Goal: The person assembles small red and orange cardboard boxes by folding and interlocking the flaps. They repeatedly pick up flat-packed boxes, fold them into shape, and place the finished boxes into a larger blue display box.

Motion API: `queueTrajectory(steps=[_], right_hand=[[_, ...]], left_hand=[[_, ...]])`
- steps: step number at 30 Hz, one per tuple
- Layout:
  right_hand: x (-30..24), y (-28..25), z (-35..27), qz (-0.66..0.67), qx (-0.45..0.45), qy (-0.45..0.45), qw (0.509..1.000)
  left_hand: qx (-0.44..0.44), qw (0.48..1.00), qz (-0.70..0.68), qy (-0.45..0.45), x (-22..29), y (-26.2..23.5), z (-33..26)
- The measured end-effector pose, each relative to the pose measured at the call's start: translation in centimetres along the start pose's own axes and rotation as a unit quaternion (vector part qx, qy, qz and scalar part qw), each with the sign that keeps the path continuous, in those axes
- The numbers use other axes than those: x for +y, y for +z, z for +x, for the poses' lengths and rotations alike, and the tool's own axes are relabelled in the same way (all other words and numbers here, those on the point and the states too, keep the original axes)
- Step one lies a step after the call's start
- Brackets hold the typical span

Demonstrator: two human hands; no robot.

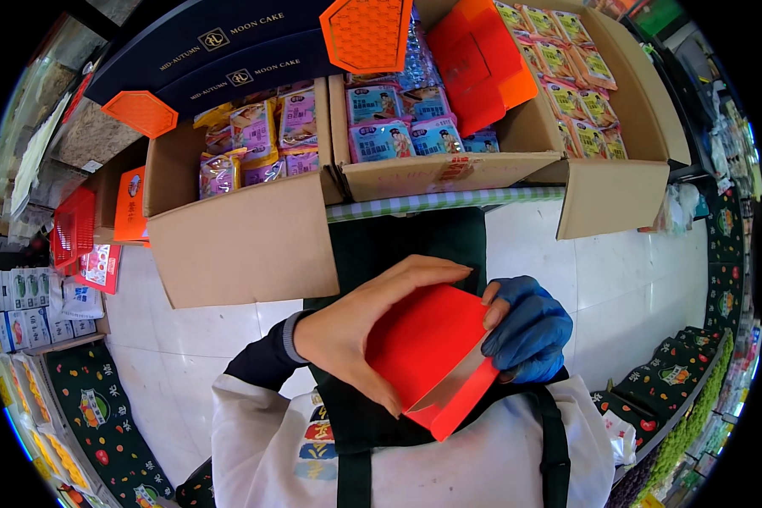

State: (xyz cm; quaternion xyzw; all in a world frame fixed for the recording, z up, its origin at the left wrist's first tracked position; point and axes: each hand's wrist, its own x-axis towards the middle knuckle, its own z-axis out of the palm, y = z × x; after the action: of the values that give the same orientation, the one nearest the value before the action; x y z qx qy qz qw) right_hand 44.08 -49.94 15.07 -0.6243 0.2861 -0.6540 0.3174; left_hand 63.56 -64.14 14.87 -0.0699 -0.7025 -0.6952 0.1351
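The red box (427, 356) sits low in the middle of the frame, close to the person's chest, held between both hands. It is a small card carton, part-folded: its broad face is up and one end gapes open at the lower right, showing a pale inside. The left hand (356, 326), bare, wraps the box's left side with fingers curled over the top edge and thumb under. The right hand (525, 326), in a blue glove, closes on the upper right corner, fingertips pressing the card. Both grips are closed on the box; neither is loose.

I judge the step to be shaping the carton, with the open end not yet closed. The next move seems to call for a firm hold by the left hand while the gloved fingers work the end flaps, though those flaps are mostly hidden from here.

Above, across the top half of the frame, stand open cartons (245, 237) of wrapped snack packs (389, 127) in pink, blue and yellow. More flat red boxes (478, 63) lie in the upper middle carton, and orange hexagon lids (366, 34) rest at the top, with another at upper left. A dark apron (381, 254) hangs between hands and cartons. Nothing lies between the hands, but the nearest carton hangs close above them, leaving little room to lift.
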Motion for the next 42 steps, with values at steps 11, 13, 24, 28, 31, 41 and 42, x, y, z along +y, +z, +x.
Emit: queueTrajectory(steps=[11,13,24,28,31,41,42], right_hand=[[-0.6,0.9,0.6,-0.111,0.021,0.128,0.985],[-0.5,0.9,0.7,-0.113,0.016,0.134,0.984],[-0.2,1.1,2.1,-0.030,-0.027,0.288,0.957],[0.9,0.1,2.6,0.059,-0.082,0.363,0.926],[1.5,0.0,2.1,0.081,-0.057,0.393,0.914],[1.8,-0.1,1.8,-0.191,-0.066,0.229,0.952],[1.5,-0.4,2.0,-0.215,-0.072,0.213,0.950]], left_hand=[[0.060,0.997,-0.034,-0.024,-1.5,0.6,-1.6],[0.064,0.998,-0.017,-0.023,-1.3,0.7,-1.6],[0.057,0.992,-0.026,-0.105,-0.9,1.3,-1.6],[0.076,0.990,-0.010,-0.123,-1.1,2.0,-1.6],[0.055,0.992,0.086,-0.070,-1.3,1.2,-0.8],[-0.007,0.997,0.053,-0.059,-1.3,1.1,0.8],[-0.018,0.997,0.054,-0.061,-1.4,1.0,1.0]])
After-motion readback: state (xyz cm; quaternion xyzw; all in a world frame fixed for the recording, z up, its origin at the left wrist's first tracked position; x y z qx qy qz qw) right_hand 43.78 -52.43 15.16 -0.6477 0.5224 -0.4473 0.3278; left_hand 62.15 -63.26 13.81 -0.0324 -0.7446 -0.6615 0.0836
